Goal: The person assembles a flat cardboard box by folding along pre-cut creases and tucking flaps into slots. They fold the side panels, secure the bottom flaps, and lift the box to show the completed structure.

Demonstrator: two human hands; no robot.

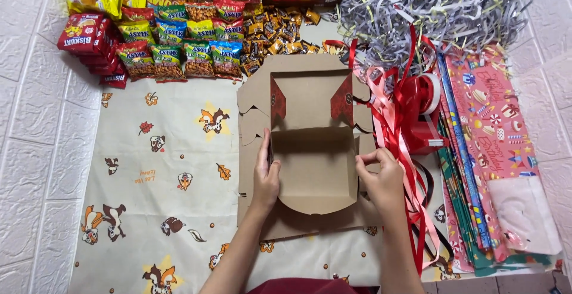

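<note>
A brown cardboard box (313, 163), partly folded, lies on a stack of flat box blanks on a printed cloth. Its far flaps stand up with red inner corners. My left hand (266, 172) presses against the box's left side wall, fingers pointing away from me. My right hand (381, 178) pinches the right side flap between thumb and fingers. Both forearms come in from the bottom edge.
Rows of snack packets (173, 47) and small wrapped sweets (277, 32) lie along the far edge. Shredded grey paper (429, 8) fills the far right. Red ribbon and a spool (420, 112) sit right of the box, beside sheets of wrapping paper (488, 145). The cartoon cloth (167, 175) covers the floor.
</note>
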